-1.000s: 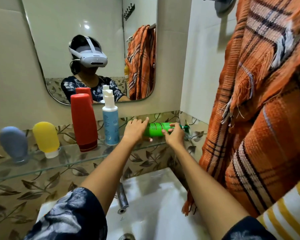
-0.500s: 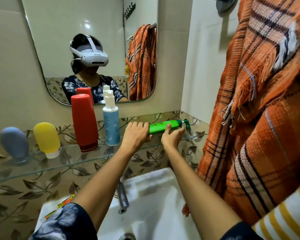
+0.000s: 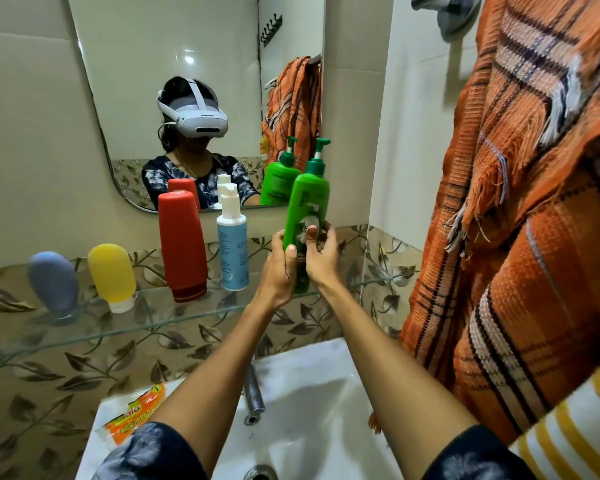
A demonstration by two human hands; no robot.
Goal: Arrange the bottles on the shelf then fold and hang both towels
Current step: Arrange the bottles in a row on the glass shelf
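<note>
Green pump bottle (image 3: 307,206) now stands upright with its base at the glass shelf (image 3: 125,323), where a second ago we had it lying on its side along the shelf's right end and, half a second ago, tilted partway up. Our left hand (image 3: 280,271) wraps the lower body from the left and our right hand (image 3: 321,252) wraps it from the right, both clamped on the bottle with thumbs across its front; earlier they held it at opposite ends. We cannot tell whether its base bears on the glass.

Just left of it on the shelf stand a white-and-blue pump bottle (image 3: 232,244), a red bottle (image 3: 182,245) on its cap, a yellow squeeze bottle (image 3: 111,275) and a grey-blue one (image 3: 53,282), all unmoved. Behind them a mirror (image 3: 136,81) hangs on the tiled wall. An orange plaid towel (image 3: 534,220) hangs at right, with a yellow-striped towel (image 3: 575,427) below it. Under the shelf sit a white basin (image 3: 309,393), its tap (image 3: 253,393) and an orange packet (image 3: 136,414).
</note>
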